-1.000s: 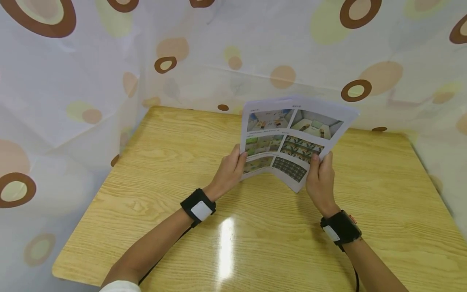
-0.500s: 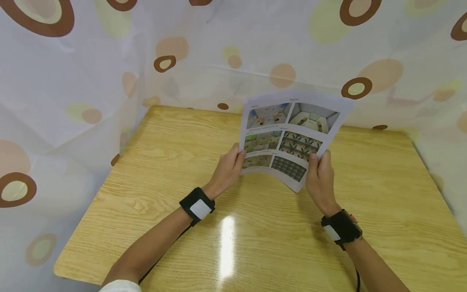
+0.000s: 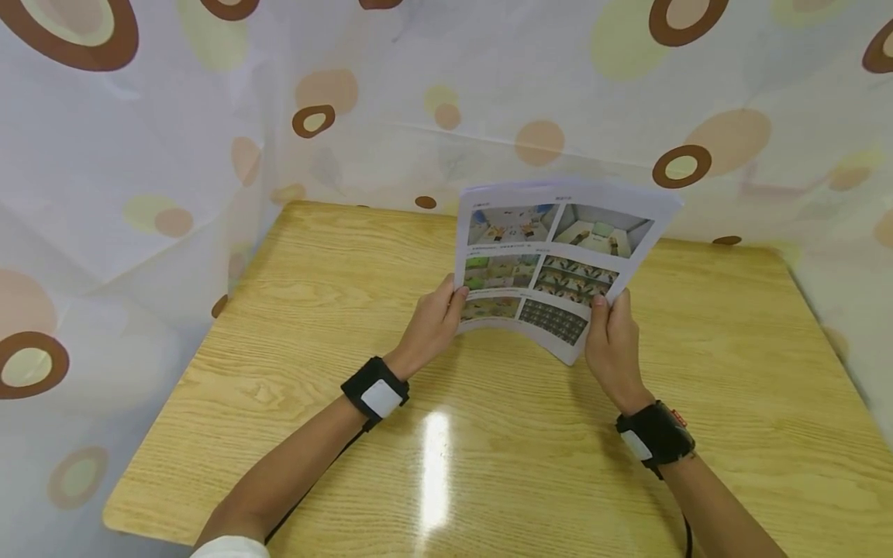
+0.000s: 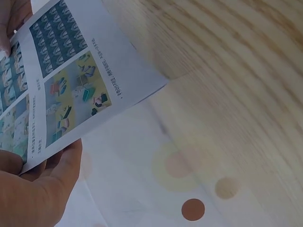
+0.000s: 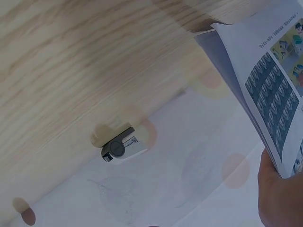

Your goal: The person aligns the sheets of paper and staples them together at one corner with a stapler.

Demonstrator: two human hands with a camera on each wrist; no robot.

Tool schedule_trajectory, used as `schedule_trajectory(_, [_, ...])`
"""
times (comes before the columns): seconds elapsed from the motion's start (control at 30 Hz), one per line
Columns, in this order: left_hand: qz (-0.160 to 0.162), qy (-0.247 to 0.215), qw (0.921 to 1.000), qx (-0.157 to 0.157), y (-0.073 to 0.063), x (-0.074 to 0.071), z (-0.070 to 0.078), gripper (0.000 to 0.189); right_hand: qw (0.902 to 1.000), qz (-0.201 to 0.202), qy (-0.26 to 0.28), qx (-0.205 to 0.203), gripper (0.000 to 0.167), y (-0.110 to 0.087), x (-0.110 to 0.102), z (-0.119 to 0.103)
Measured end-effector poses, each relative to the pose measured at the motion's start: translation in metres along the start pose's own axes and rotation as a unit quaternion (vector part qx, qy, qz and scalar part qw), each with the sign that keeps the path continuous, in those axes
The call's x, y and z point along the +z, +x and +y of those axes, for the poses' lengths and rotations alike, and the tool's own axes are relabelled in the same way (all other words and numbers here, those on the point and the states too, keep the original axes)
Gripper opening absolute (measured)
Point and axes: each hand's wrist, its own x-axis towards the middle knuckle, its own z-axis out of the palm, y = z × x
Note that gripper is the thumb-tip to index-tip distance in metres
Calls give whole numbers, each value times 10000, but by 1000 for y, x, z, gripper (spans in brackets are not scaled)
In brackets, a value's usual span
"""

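Note:
A few printed sheets of paper [image 3: 509, 249], with rows of colour photos and small text, are held up tilted over the table. My left hand [image 3: 431, 322] pinches their left edge, thumb on the front and fingers behind; the left wrist view shows this hand [image 4: 45, 187] at the paper's edge. The right hand [image 3: 615, 345] grips the lower right edge, its thumb lying over a photo. Layered sheet edges show on the paper [image 5: 272, 94] in the right wrist view. There, a small grey and white stapler [image 5: 120, 145] lies near the table's back edge; the sheets hide it in the head view.
The wood-grain table [image 3: 293, 310] has a bright light reflection at its front middle. A white curtain [image 3: 446, 77] with brown, peach and yellow circles hangs around its back and sides. Black bands [image 3: 377, 390] with cables sit on both wrists.
The sheets' lower edge has gone from a sharper central bend to a smoother curve. Their top edge tipped up slightly, then came back down. Both hands keep their grip and have hardly moved.

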Motion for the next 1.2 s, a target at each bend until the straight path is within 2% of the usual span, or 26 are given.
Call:
schedule_trajectory(0.2, [-10,4,10000,99,2,0,1,20,9997,185,-77,-109,34,1,0,1])
schedule_trajectory(0.47, [-38,71,9999,-65,0,0,0,18,9998,48,-185,9,36,-3,-1,4])
schedule_trajectory(0.77, [-70,139,9999,1,0,-2,-2,25,9996,1,-299,-2,38,-1,-3,7])
schedule_trajectory(1.03, [-53,160,9997,191,0,-2,0,24,9992,178,-348,-71,35,-3,-6,5])
schedule_trajectory(1.2, [-65,277,9995,144,0,-2,-1,24,9993,32,-372,-84,34,-2,-6,8])
